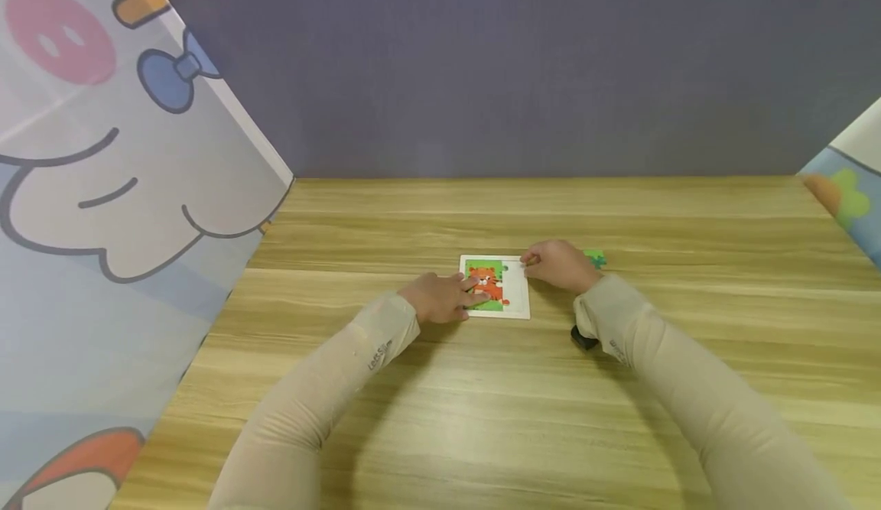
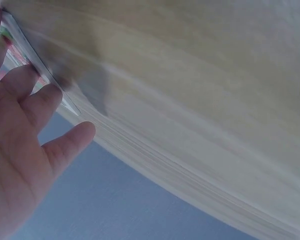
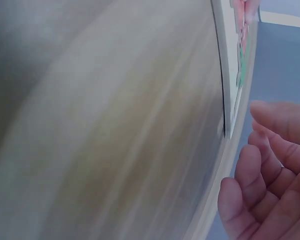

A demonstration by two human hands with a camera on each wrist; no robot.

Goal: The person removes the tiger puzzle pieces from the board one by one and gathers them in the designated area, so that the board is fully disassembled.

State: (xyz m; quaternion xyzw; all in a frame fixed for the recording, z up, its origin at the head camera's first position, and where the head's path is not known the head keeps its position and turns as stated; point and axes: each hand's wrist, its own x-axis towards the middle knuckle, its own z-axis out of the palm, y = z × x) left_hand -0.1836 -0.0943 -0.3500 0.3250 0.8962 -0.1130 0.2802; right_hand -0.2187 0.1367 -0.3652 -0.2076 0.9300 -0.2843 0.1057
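A jigsaw puzzle of an orange tiger on green (image 1: 492,306) sits in a flat white frame (image 1: 518,296), its right part showing bare white backing. From the left side, my left hand (image 1: 439,298) rests spread fingers on the assembled pieces; the left wrist view shows its thumb (image 2: 70,145) held apart. My right hand (image 1: 560,265) is at the frame's upper right corner, thumb and index tips close together. In the right wrist view the right hand's fingers (image 3: 247,170) are loosely curled, with no piece visible between them. A green puzzle piece (image 1: 596,258) lies partly behind that hand.
A small black object (image 1: 583,338) shows under the right cuff. The wooden table (image 1: 482,403) extends around the frame to a dark grey panel (image 1: 523,74) at the back. A cartoon-printed sheet (image 1: 138,212) borders the left side, and another print (image 1: 846,196) the right.
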